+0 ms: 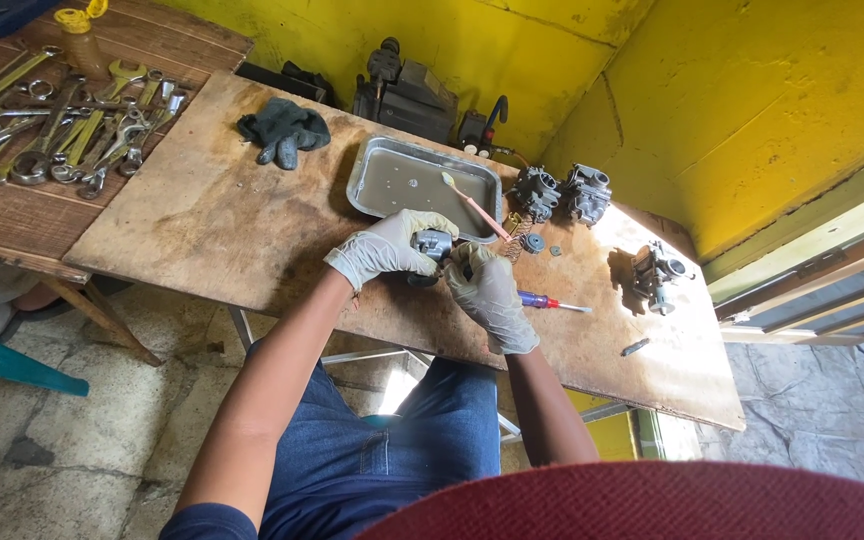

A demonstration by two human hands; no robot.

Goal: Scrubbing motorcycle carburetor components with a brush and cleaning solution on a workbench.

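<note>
Left hand: gloved, grip closed around a small metal carburettor part
Right hand: gloved, fingers pinched on the same part's near end
Part location: held just above the wooden surface, beside the metal tray
Nearby: toothbrush, screwdriver
Technique: part is best kept low and steadied

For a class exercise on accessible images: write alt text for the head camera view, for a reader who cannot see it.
Two gloved hands, left hand and right hand, hold a small metal carburetor part over a plywood board. Nearby lie a metal tray with a toothbrush, a screwdriver, more carburetors and wrenches.
</note>
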